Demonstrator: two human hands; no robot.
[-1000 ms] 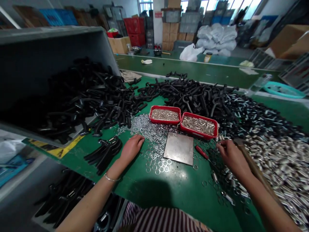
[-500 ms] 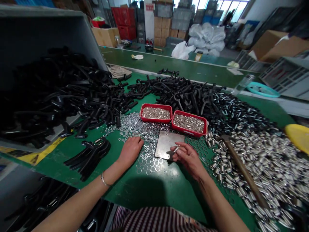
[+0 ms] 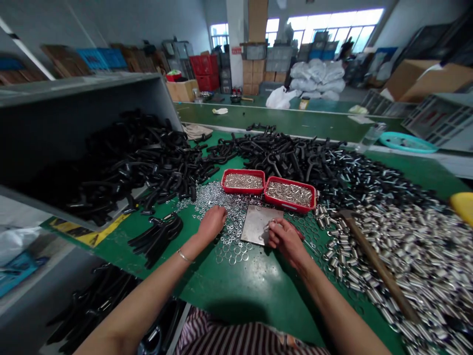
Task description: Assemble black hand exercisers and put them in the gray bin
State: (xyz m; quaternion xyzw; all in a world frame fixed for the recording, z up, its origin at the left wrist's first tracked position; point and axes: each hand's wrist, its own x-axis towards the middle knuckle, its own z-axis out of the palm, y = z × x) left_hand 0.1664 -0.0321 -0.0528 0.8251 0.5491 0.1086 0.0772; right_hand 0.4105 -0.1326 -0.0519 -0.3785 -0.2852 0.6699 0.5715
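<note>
My left hand [image 3: 212, 223] rests at the edge of a spread of small metal rings [image 3: 233, 229], its fingers curled down; anything inside them is hidden. Over the right part of a flat metal plate [image 3: 254, 224], my right hand [image 3: 287, 240] pinches a small silvery ring-like part [image 3: 267, 227] between thumb and fingers. A thin tool with a reddish handle, like a screwdriver [image 3: 309, 246], shows beside that hand; whether the palm holds it, I cannot tell. Larger rings lie at the near end of the spread.
Behind the plate stand two red trays, one of tiny rings [image 3: 223, 189] and one of small pins [image 3: 271, 201]. Black handle-shaped parts [image 3: 288, 153] are heaped behind and spill from a grey crate [image 3: 168, 101]. A hammer [image 3: 377, 264] lies on metal sleeves [image 3: 428, 261] at right.
The view has tilted up and shifted left, showing more of the room. My right hand has turned slightly, still pinching the silvery part over the plate. My left hand stays by the rings.
</note>
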